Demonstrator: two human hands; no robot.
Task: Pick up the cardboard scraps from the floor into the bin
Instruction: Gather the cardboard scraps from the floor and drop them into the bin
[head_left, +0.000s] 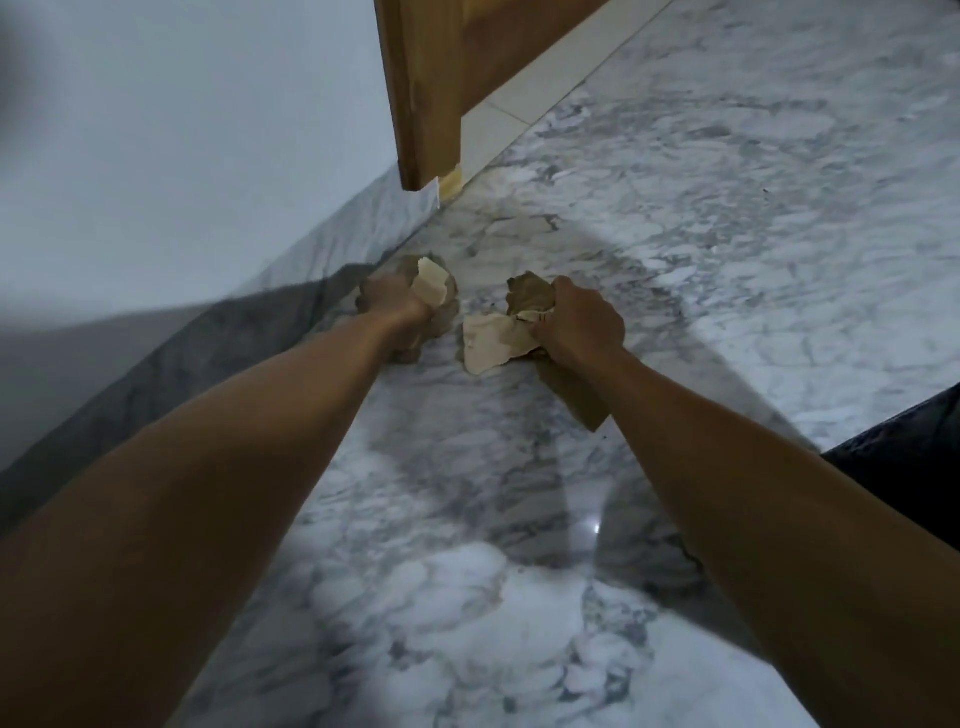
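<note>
- The marble floor (675, 208), white with grey veins, fills most of the view and carries the shadows of both arms.
- A pale wall (182, 130) runs along the left, edged at its foot by a marble skirting (332, 239).
- A wooden door frame (431, 104) stands at the top, its lower end meeting the floor beside a cream tile strip (524, 98).
- A piece of dark cloth (904, 457) shows at the right edge.
- The right hand (582, 322) is low over the floor with its fingers curled tight round a bunch of cardboard scraps (493, 340); a pale torn piece juts out to the left of the fist and a brown piece hangs below the wrist.
- The left hand (387, 304) is close to the skirting, fingers closed round a second bunch of scraps (431, 286), a cream piece sticking up above the knuckles.
- The two bunches are near each other but apart.
</note>
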